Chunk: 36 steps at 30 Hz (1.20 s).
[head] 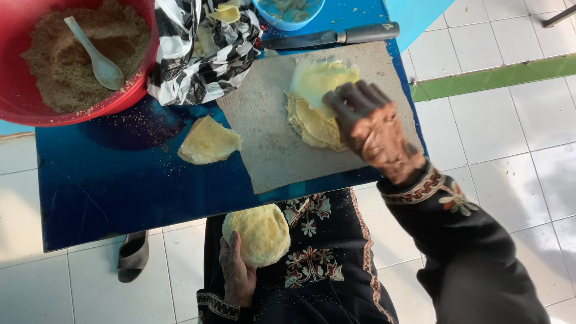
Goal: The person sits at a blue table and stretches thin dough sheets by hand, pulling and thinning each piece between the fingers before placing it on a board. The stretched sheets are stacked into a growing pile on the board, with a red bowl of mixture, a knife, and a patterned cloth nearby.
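Note:
My left hand [236, 273] holds a round yellow flatbread [257, 234] over my lap, below the table's front edge. My right hand [369, 129] rests on a stack of thin yellow flatbreads [315, 99] on a grey cutting board [264, 132]; its fingers lift the top sheet, which is folded back. Another folded yellow flatbread [208, 142] lies on the blue table [114, 186], left of the board.
A red bowl [147, 54] of brown crumbs with a pale spoon [96, 57] sits at the back left. A black-and-white plastic bag [198, 54], a light blue bowl [288, 15] and a black-handled knife [330, 37] lie behind the board. A dark shoe [133, 255] rests on white floor tiles.

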Each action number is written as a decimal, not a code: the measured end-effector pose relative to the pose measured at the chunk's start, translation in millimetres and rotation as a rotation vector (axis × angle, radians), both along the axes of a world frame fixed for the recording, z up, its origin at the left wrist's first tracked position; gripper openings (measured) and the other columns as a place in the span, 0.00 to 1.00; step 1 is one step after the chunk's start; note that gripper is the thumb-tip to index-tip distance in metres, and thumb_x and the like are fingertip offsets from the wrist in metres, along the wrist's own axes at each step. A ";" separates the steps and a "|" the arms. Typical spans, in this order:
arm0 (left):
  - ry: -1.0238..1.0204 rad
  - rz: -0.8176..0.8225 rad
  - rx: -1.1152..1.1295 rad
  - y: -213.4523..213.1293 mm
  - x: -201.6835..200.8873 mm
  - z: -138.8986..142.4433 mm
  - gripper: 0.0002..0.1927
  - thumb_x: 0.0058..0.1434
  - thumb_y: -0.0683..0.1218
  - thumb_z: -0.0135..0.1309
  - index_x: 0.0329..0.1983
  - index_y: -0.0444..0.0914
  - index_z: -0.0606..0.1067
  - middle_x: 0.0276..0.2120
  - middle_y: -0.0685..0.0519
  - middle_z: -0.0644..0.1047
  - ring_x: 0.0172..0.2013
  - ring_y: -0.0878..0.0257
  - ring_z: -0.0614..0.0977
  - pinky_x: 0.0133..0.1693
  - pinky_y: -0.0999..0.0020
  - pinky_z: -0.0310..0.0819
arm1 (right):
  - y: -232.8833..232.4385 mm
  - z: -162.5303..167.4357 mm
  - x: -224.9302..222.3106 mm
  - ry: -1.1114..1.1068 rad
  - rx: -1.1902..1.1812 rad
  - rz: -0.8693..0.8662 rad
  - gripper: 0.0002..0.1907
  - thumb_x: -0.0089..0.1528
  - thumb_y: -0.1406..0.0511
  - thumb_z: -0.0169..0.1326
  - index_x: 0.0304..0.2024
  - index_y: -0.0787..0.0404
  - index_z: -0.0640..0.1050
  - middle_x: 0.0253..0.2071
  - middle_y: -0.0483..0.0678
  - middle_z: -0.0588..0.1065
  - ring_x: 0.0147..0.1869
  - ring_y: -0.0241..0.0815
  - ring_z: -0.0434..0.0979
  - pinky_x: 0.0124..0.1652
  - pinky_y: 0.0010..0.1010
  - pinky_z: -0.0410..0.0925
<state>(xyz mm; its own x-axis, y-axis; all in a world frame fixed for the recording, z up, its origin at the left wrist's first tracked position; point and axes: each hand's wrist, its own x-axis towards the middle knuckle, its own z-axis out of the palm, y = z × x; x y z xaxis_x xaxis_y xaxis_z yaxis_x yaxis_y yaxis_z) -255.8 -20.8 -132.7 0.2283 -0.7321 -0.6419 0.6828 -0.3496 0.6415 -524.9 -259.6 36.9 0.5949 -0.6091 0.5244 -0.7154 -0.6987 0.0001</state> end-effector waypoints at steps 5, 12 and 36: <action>0.008 0.005 -0.003 0.9 1.8 -6.3 0.28 0.67 0.54 0.49 0.66 0.38 0.62 0.59 0.46 0.73 0.56 0.54 0.79 0.50 0.58 0.81 | 18.0 -8.4 -0.9 -0.037 0.025 -0.032 0.19 0.56 0.73 0.63 0.50 0.64 0.79 0.47 0.52 0.77 0.50 0.50 0.78 0.47 0.41 0.72; -0.006 0.015 -0.006 5.7 1.8 -14.0 0.28 0.66 0.55 0.49 0.65 0.39 0.62 0.58 0.46 0.73 0.56 0.54 0.79 0.49 0.56 0.82 | 34.5 -7.2 -6.2 0.000 0.019 -0.053 0.22 0.57 0.71 0.67 0.53 0.62 0.80 0.50 0.50 0.77 0.53 0.50 0.77 0.51 0.44 0.69; 0.005 -0.009 0.015 1.1 2.3 -10.1 0.26 0.66 0.55 0.50 0.63 0.40 0.64 0.56 0.48 0.74 0.55 0.57 0.79 0.48 0.65 0.81 | -34.3 55.6 -33.8 0.040 -0.090 0.000 0.13 0.62 0.76 0.58 0.48 0.63 0.83 0.42 0.50 0.79 0.44 0.48 0.77 0.50 0.46 0.65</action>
